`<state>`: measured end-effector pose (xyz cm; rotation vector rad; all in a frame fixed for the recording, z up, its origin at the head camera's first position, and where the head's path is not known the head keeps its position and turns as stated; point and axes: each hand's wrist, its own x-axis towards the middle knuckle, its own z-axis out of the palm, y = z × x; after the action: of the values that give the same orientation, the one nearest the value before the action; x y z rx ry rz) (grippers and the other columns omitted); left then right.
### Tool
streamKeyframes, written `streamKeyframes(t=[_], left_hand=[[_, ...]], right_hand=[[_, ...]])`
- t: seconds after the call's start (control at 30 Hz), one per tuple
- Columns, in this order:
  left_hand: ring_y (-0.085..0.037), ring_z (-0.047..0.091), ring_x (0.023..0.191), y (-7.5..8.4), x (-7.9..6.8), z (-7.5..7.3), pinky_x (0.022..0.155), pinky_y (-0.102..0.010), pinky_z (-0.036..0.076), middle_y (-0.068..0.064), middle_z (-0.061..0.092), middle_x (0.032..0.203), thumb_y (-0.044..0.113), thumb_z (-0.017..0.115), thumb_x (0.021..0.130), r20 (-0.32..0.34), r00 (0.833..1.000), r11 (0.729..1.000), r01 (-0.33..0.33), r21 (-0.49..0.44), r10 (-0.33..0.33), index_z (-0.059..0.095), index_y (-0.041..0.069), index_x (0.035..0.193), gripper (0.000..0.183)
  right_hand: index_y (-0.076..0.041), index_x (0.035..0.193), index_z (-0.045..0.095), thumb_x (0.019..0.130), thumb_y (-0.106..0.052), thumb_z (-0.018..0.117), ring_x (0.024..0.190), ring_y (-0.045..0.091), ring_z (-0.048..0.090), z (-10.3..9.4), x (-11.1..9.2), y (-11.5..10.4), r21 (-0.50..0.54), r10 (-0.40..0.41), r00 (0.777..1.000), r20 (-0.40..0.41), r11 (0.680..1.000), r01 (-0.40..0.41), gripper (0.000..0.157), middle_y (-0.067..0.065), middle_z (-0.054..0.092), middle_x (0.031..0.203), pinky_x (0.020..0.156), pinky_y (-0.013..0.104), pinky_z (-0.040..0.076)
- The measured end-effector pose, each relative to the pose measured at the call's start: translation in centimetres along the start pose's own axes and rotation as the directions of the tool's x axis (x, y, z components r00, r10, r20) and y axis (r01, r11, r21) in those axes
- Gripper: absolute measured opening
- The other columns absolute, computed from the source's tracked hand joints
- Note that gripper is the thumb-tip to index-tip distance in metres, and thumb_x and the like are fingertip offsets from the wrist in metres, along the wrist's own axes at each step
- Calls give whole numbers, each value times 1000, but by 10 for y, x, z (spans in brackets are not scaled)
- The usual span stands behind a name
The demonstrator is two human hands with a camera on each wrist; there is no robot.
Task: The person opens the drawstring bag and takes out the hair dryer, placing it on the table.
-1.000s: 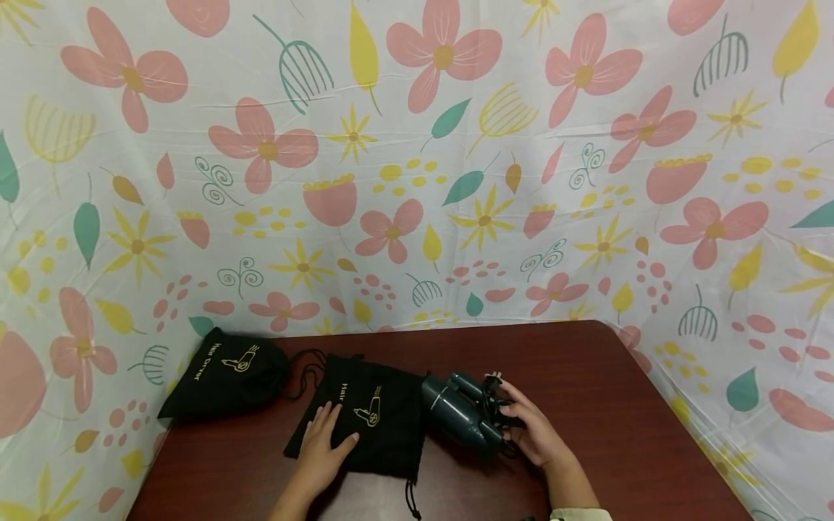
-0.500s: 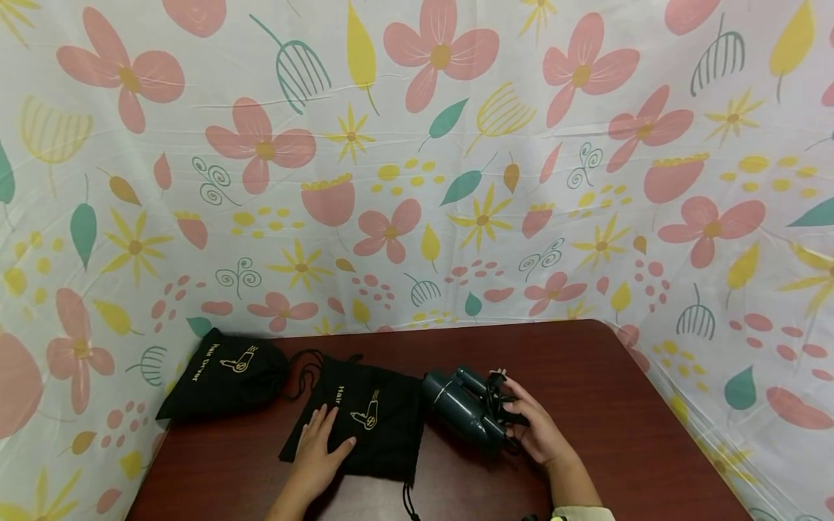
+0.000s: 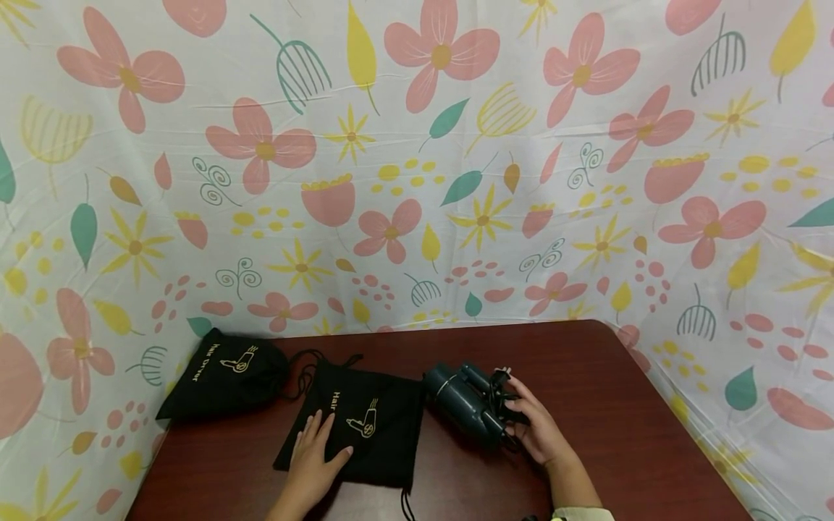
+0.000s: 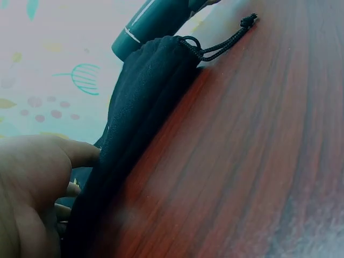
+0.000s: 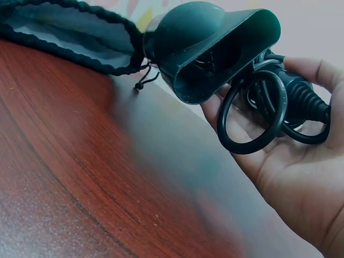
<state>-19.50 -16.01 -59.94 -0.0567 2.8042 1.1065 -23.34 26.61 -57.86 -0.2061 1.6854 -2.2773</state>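
I have the left hand spread straight-fingered on the black bag; my right hand grips the hair dryer and its looped cord, just beside the bag's open mouth

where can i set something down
Bare table: right of the right hand; behind the hair dryer, up to the patterned cloth; in front of the left bag, left of the left hand. Crowded: the middle, where the second bag and hair dryer sit close.
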Motion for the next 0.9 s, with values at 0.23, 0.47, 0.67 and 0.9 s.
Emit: streamKeyframes(t=[0.23, 0.47, 0.67, 0.9], left_hand=[[-46, 10, 147, 1, -5, -2, 116, -64, 7, -25, 18, 159, 47, 69, 85, 10, 1000, 1000, 22, 1, -22, 35, 8, 149, 82], [-45, 11, 147, -1, -9, -4, 116, -63, 7, -24, 18, 159, 46, 70, 84, 0, 1000, 1000, 22, 8, -22, 36, 8, 149, 83], [-45, 11, 147, -7, -11, -4, 117, -63, 8, -23, 17, 160, 47, 71, 83, 3, 999, 999, 36, 34, -36, 36, 9, 149, 84], [-46, 10, 147, -12, -13, -8, 117, -63, 7, -23, 16, 160, 50, 71, 82, 25, 998, 998, 57, 31, -58, 36, 9, 149, 87]], right_hand=[[-20, 155, 19, 102, -14, 42, 92, 13, 65, 2, -1, -2, -20, -10, 999, -34, 1000, 10, 58, -6, 59, 125, 69, 29, 56], [-22, 155, 18, 102, -15, 44, 99, 16, 65, 3, -1, -1, -44, -15, 991, -131, 999, 9, 60, -5, 52, 130, 73, 34, 57], [-28, 155, 18, 99, -20, 49, 103, 17, 64, 2, 4, 1, -27, 32, 960, -277, 999, -41, 64, 1, 40, 138, 76, 35, 57], [-33, 155, 16, 99, -21, 50, 101, 15, 64, -2, 9, 1, 10, 61, 936, -346, 998, -61, 66, 13, 31, 148, 80, 36, 56]])
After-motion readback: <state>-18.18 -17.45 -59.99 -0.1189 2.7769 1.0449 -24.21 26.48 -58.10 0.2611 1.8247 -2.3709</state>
